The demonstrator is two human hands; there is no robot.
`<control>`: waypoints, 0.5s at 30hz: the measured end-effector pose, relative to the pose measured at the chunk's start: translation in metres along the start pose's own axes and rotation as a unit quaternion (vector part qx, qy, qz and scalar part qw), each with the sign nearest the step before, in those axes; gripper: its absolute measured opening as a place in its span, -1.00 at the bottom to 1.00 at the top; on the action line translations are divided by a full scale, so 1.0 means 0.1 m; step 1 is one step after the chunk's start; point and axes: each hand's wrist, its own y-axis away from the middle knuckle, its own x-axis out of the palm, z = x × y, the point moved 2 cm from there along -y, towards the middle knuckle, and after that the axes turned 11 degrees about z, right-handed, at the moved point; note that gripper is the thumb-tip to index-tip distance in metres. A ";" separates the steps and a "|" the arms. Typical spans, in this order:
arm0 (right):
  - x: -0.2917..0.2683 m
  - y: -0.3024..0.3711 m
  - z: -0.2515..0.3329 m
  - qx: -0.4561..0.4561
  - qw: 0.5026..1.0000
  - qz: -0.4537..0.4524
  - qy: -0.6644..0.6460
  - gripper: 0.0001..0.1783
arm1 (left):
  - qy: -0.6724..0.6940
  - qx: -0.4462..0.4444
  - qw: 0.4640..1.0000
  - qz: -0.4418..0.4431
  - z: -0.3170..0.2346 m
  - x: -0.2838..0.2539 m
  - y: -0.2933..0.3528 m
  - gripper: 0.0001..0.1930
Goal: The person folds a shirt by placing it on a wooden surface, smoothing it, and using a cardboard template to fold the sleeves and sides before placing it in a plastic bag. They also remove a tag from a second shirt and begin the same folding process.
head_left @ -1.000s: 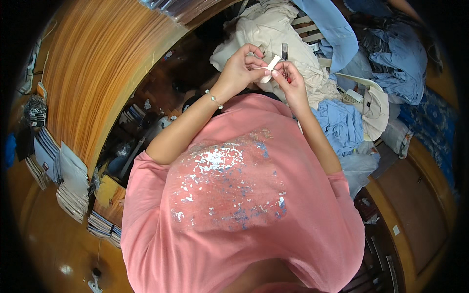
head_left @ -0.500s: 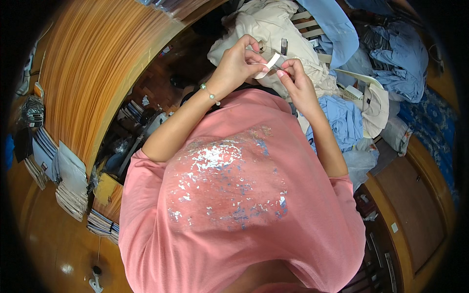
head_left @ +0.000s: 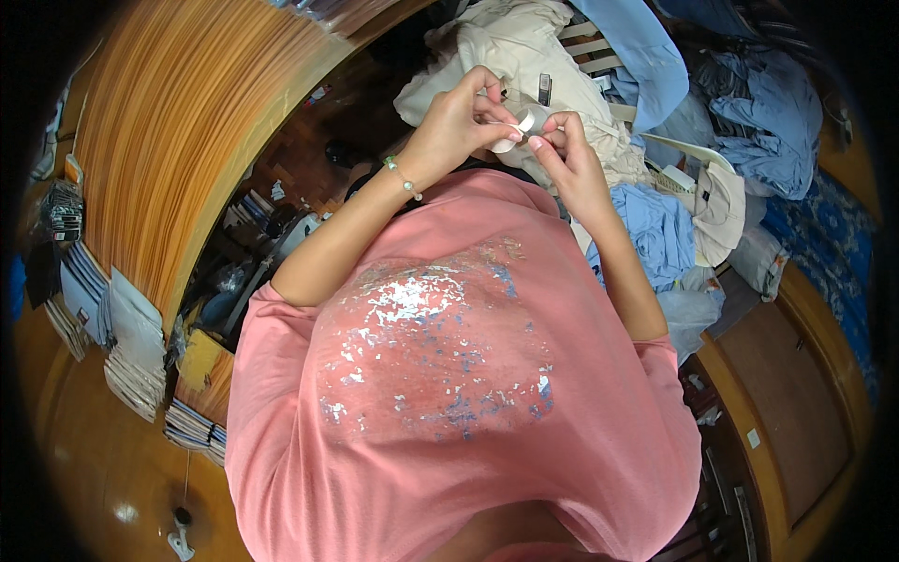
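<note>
My left hand (head_left: 468, 117), with a beaded bracelet at its wrist, pinches a short white strip (head_left: 526, 123) between thumb and finger. The strip curls up at its free end; whether it is paper or cloth I cannot tell. Close against it, my right hand (head_left: 567, 155) has thumb and forefinger pressed together near the strip's lower end. What sits between those right fingertips is too small to make out. Just beyond both hands lies a heap of cream cloth (head_left: 524, 51) with a small dark tag (head_left: 545, 89) on it.
A striped wooden tabletop (head_left: 215, 94) curves along the left. To the right are crumpled blue cloth (head_left: 646, 225), a beige cloth piece (head_left: 719, 211) and a larger blue garment pile (head_left: 768, 122). Stacks of flat packed goods (head_left: 136, 365) stand at the far left.
The white strip has bent from nearly straight into a curl. My right fingertips have moved slightly left, closer to my left hand's, and pressed together.
</note>
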 end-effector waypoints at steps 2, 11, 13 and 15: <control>-0.01 0.00 0.00 -0.002 1.000 0.004 -0.015 -0.72 | -0.005 0.000 1.000 0.004 -0.03 -0.01 -0.01 -0.64; -0.04 -0.03 -0.02 0.001 0.999 0.023 -0.040 -0.73 | -0.043 -0.009 0.998 0.032 -0.07 -0.02 -0.05 -0.64; -0.05 -0.04 -0.05 0.002 0.998 0.031 -0.060 -0.73 | -0.056 -0.007 0.998 0.033 -0.06 -0.02 -0.06 -0.65; -0.05 -0.06 -0.08 0.009 0.996 0.040 -0.079 -0.74 | -0.060 -0.008 0.998 0.034 -0.06 -0.02 -0.07 -0.65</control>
